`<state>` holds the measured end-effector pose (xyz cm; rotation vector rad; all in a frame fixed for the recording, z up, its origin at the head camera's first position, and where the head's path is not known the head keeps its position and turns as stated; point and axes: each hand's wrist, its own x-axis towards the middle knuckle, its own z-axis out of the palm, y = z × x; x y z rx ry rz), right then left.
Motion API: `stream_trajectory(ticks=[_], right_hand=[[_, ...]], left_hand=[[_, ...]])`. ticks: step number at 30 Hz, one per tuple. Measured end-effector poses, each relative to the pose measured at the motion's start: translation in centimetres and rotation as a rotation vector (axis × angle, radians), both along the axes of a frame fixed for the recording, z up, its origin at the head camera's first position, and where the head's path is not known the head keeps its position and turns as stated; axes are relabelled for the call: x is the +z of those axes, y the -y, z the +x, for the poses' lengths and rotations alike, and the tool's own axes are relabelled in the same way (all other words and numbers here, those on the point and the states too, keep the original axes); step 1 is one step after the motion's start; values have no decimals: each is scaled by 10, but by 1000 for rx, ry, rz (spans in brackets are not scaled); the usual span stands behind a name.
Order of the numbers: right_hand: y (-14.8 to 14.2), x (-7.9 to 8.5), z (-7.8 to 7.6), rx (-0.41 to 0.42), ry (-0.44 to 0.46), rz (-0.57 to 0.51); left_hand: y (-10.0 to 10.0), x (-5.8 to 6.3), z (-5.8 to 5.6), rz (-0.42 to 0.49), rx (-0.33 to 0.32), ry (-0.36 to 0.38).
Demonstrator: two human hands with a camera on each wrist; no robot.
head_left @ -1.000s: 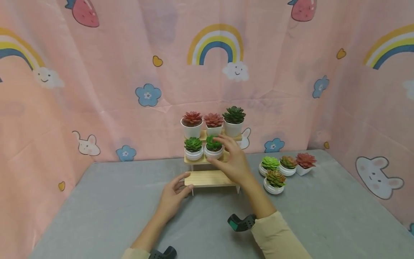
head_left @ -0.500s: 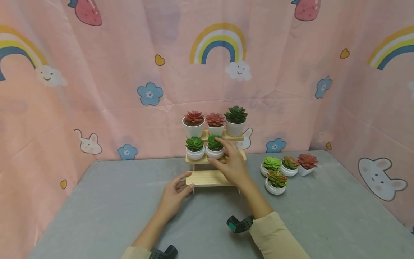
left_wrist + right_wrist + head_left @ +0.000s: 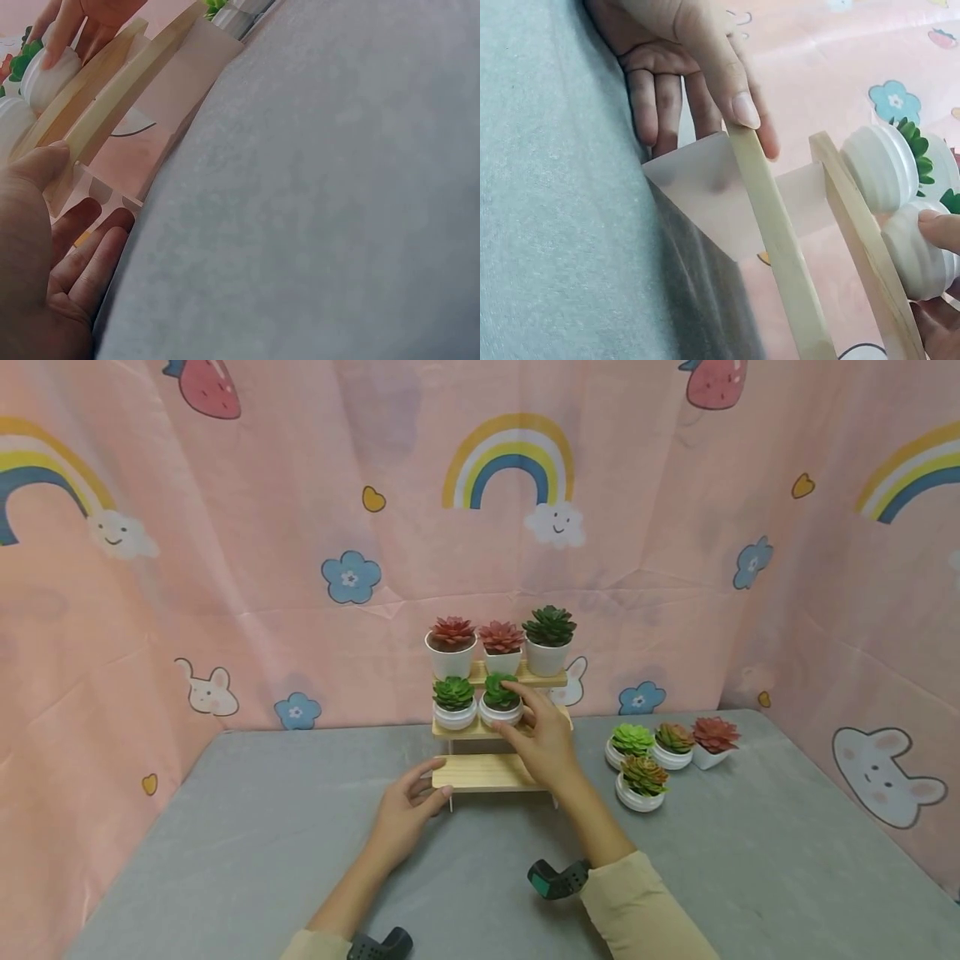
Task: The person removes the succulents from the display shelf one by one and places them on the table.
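A three-tier wooden stand (image 3: 487, 772) with clear side panels stands on the grey table. My left hand (image 3: 401, 810) grips the left end of its lowest board, thumb on the front edge, as the right wrist view also shows. On the middle board, my right hand (image 3: 551, 747) holds a green succulent in a round white pot (image 3: 501, 714), thumb on the pot and a fingertip at the leaves. Left beside it is a similar green potted succulent (image 3: 454, 717). Two red succulents, one in a round pot (image 3: 451, 658) and one in a squarer pot (image 3: 502, 662), and a dark green succulent (image 3: 548, 656) fill the top board.
To the right on the grey table (image 3: 247, 843) stand several more potted succulents: a bright green one (image 3: 631, 743), two orange-green ones, the nearer one in front (image 3: 642, 785), and a red one (image 3: 714, 743). A pink patterned cloth (image 3: 285, 510) hangs close behind the stand.
The head view has shifted slightly. My right thumb has slid a little rightward along the pot, which keeps its place on the middle board. The left hand has stayed on the lowest board.
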<state>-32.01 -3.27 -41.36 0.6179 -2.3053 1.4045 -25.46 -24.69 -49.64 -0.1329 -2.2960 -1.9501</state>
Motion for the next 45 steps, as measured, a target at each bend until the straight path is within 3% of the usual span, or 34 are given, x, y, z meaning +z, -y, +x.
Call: stream_trajectory(ticks=[11,18,24,31,37,45], right_hand=[[-5,11,9,-20,-21,-17],[-16,29,27,30,-19,-17],[-36,41,41,27,-10,35],[-70,42,49,-44,-65,70],[-101,35,56,-69,-98,29],[-150,26,75,-204,-127,22]], left_hand=[[2,-2,-2,-20,-1,-7],[0,-9,-1,-8,-2,26],[-2,-8,0,-4,12,5],[0,-5,-1,-34,8,-3],[2,-5,0,-33,17,3],[-1,-5,-1,-37,10,11]])
